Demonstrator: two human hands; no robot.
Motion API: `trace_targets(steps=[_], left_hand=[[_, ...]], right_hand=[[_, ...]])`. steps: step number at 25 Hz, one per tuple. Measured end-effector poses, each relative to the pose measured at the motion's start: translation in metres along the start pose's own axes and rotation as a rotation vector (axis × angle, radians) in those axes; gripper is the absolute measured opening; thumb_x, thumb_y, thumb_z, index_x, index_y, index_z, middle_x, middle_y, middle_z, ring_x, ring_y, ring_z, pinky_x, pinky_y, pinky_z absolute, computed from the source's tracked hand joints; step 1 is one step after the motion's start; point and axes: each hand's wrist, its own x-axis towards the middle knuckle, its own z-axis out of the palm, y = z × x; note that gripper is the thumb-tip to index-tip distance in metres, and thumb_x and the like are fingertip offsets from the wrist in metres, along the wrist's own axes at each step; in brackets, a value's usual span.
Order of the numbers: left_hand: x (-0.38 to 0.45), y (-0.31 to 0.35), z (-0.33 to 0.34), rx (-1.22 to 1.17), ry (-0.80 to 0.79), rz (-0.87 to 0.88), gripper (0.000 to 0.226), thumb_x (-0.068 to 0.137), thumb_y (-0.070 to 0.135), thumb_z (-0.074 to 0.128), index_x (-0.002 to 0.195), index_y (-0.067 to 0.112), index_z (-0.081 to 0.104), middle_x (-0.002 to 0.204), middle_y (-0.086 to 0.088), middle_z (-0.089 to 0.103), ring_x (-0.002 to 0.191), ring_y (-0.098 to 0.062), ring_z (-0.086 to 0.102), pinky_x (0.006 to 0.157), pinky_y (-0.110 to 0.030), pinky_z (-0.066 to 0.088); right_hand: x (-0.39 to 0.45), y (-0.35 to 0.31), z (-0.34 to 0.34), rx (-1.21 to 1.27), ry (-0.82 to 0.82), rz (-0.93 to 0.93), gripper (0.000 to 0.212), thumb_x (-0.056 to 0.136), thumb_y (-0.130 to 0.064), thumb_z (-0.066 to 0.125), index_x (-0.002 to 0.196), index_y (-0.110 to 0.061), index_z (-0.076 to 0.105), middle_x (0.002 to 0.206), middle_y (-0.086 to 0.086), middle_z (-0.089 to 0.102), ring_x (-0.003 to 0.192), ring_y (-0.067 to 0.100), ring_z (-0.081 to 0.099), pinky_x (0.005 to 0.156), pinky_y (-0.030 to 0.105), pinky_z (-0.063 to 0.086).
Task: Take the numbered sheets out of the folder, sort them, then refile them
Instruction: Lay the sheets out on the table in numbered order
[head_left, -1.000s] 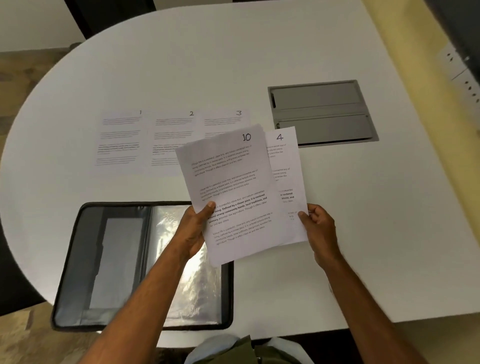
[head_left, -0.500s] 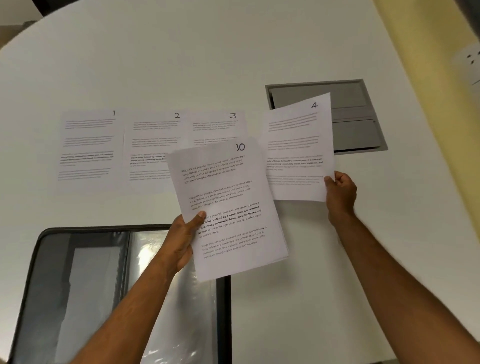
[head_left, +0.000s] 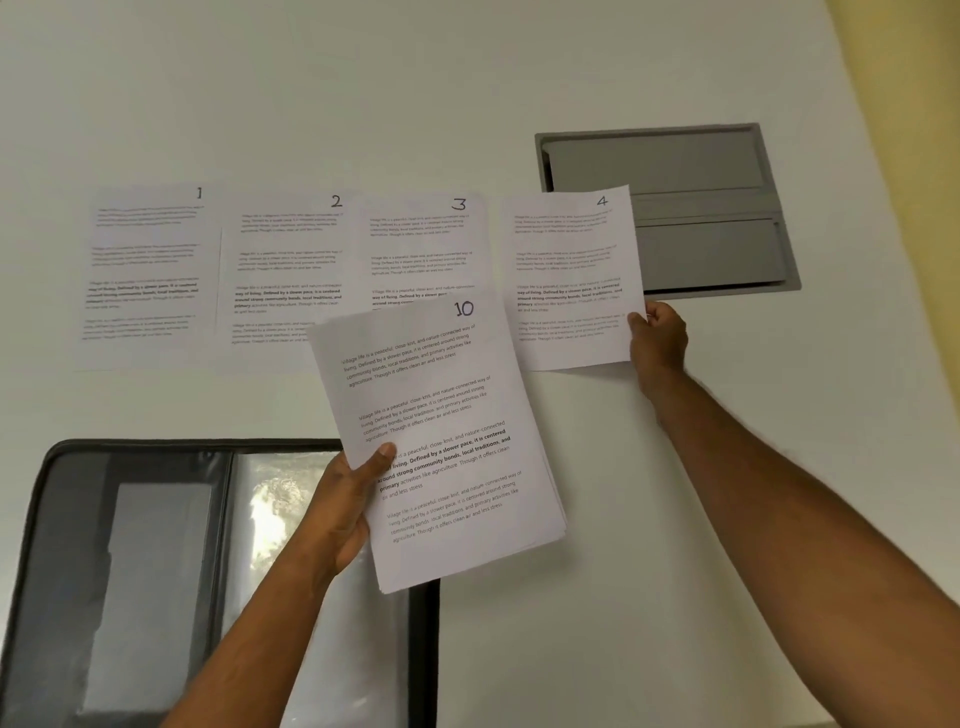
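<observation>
Numbered sheets spread across white table (head_left: 519, 78): sheet 1 (head_left: 148, 275), sheet 2 (head_left: 285, 275) and sheet 3 (head_left: 421, 249) flat in a row, left to right, edges touching or slightly overlapping. Sheet 4 (head_left: 569, 275) next in line, just right of sheet 3, pinched at its right edge by right hand (head_left: 657, 343), thumb on top; upper right corner overlapping grey recessed cable hatch (head_left: 717, 171); whether lying fully flat cannot be told. Remaining stack (head_left: 441, 441), sheet 10 on top, tilted and raised above table, gripped at its left edge by left hand (head_left: 345, 499), thumb pressed on printed face, fingers hidden beneath. Stack covering lower part of sheet 3 and right-hand corner of folder (head_left: 130, 571). Black-edged folder open on table at lower left, shiny clear sleeves showing.
</observation>
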Motion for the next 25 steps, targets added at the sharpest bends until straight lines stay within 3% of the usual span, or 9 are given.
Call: trace_targets(steps=[7,10,13,16,18,22,25], left_hand=[[-0.011,-0.009,0.018,0.023,0.029,0.006,0.039,0.093,0.018,0.066,0.131,0.017,0.061,0.119,-0.012,0.075,0.105,-0.032,0.074,0.086,-0.048,0.061],[-0.019,-0.016,0.027,0.030,0.040,0.004,0.033,0.097,0.015,0.063,0.130,0.018,0.061,0.118,-0.012,0.075,0.105,-0.034,0.073,0.094,-0.055,0.056],[-0.027,-0.023,0.036,0.056,0.044,-0.003,0.033,0.098,0.015,0.062,0.131,0.017,0.061,0.118,-0.013,0.075,0.106,-0.035,0.073,0.097,-0.057,0.054],[-0.031,-0.028,0.048,0.071,0.038,-0.003,0.035,0.098,0.016,0.062,0.132,0.016,0.060,0.119,-0.013,0.074,0.107,-0.035,0.072,0.097,-0.056,0.055],[-0.035,-0.031,0.059,0.067,0.026,-0.001,0.038,0.097,0.017,0.062,0.135,0.014,0.059,0.120,-0.014,0.074,0.108,-0.035,0.072,0.091,-0.052,0.059],[-0.044,-0.037,0.086,0.069,-0.004,0.006,0.037,0.098,0.016,0.062,0.135,0.012,0.059,0.121,-0.015,0.073,0.109,-0.036,0.072,0.090,-0.050,0.060],[-0.056,-0.040,0.103,0.082,-0.030,0.007,0.035,0.099,0.014,0.061,0.134,0.012,0.059,0.122,-0.016,0.073,0.108,-0.035,0.072,0.088,-0.049,0.061]], right_hand=[[0.018,0.002,-0.005,-0.039,-0.028,-0.028,0.024,0.098,-0.014,0.057,0.120,-0.007,0.065,0.119,0.010,0.070,0.105,0.028,0.067,0.091,0.041,0.057],[0.024,0.003,-0.005,-0.021,-0.114,-0.028,0.028,0.099,-0.013,0.057,0.126,-0.007,0.064,0.122,0.011,0.070,0.103,0.024,0.065,0.086,0.032,0.052],[0.021,0.006,-0.008,-0.077,-0.209,-0.105,0.036,0.100,-0.015,0.056,0.135,-0.011,0.060,0.128,0.010,0.066,0.109,0.025,0.063,0.093,0.034,0.052],[0.010,0.014,-0.019,-0.087,-0.123,-0.107,0.043,0.102,-0.021,0.056,0.145,-0.014,0.053,0.138,0.010,0.054,0.115,0.022,0.058,0.103,0.036,0.048],[-0.013,0.020,-0.029,0.011,-0.132,-0.070,0.039,0.101,-0.025,0.057,0.139,-0.015,0.057,0.138,0.009,0.054,0.107,0.018,0.058,0.100,0.034,0.047],[-0.102,0.024,-0.069,0.371,-0.451,0.098,0.024,0.104,-0.036,0.055,0.114,-0.019,0.070,0.109,0.004,0.075,0.085,0.012,0.070,0.075,0.032,0.054],[-0.164,0.029,-0.114,0.417,-0.670,0.153,0.035,0.107,-0.042,0.046,0.114,-0.020,0.072,0.108,-0.001,0.078,0.094,0.013,0.074,0.079,0.028,0.056]])
